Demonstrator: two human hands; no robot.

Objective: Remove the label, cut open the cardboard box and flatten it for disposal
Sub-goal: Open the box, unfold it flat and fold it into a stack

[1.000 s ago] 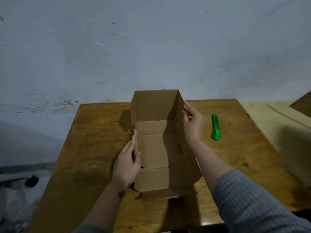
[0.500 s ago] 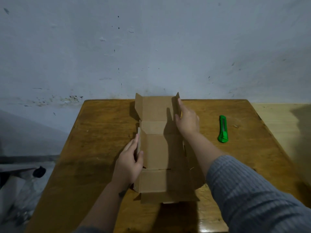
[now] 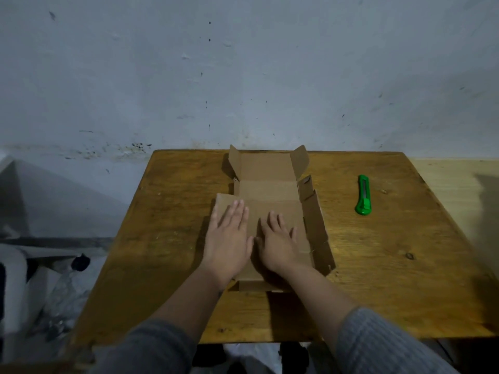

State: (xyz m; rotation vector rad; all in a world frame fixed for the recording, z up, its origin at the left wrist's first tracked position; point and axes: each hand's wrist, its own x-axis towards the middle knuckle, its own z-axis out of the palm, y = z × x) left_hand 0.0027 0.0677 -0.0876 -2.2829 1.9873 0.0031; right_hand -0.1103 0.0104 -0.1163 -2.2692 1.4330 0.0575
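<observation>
The brown cardboard box (image 3: 266, 188) lies opened out and almost flat in the middle of the wooden table (image 3: 167, 238). Its far flaps and its right side still stand up a little. My left hand (image 3: 229, 236) rests palm down on the box's left panel, fingers spread. Beside it, my right hand (image 3: 278, 242) presses flat on the centre panel. Neither hand grips anything. A green utility knife (image 3: 363, 194) lies on the table to the right of the box, apart from both hands. No label is visible on the cardboard.
A stained grey wall (image 3: 243, 76) runs right behind the table's far edge. White and dark clutter (image 3: 40, 279) sits on the floor to the left. A lighter wooden surface (image 3: 453, 184) adjoins the table on the right.
The box's upright walls have been pushed down. My right hand came off the far right wall and my left off the left wall; both now lie flat on the cardboard.
</observation>
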